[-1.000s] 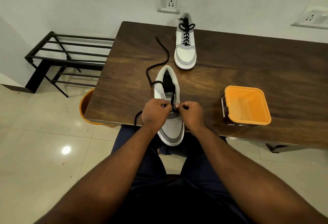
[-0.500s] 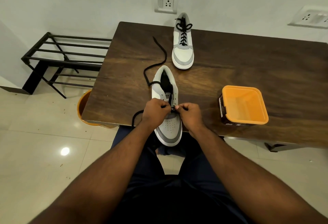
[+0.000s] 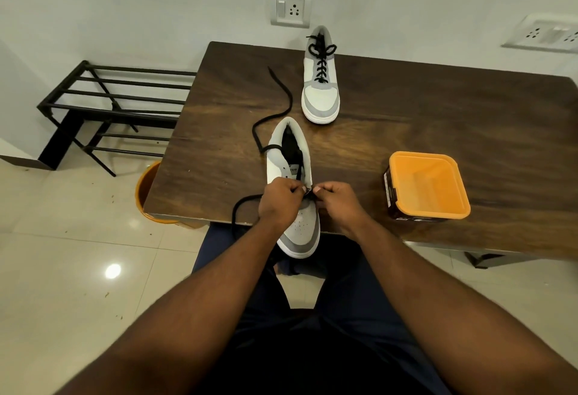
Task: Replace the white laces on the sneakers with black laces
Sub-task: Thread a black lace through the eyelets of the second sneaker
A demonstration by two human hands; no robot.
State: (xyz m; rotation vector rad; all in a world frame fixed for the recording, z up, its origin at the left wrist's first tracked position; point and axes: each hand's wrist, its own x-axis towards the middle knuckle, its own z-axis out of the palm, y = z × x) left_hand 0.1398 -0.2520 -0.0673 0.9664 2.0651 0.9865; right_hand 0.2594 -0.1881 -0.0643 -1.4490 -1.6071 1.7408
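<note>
Nearest, at the table's (image 3: 438, 119) near edge: near sneaker (image 3: 298, 232), toe hanging over the edge. Over its eyelets, left hand (image 3: 280, 204) and right hand (image 3: 339, 204), fingers curled, both pinching the black lace (image 3: 283, 104) where the thumbs meet. One lace end looping off the near edge on the left, the other running far-left across the wood. To the right, well apart, orange-lidded box (image 3: 428, 185). Farther, far sneaker (image 3: 320, 82), already laced and tied in black. Left of the table, orange bucket (image 3: 147, 188) and black rack (image 3: 109, 107) on the floor.
</note>
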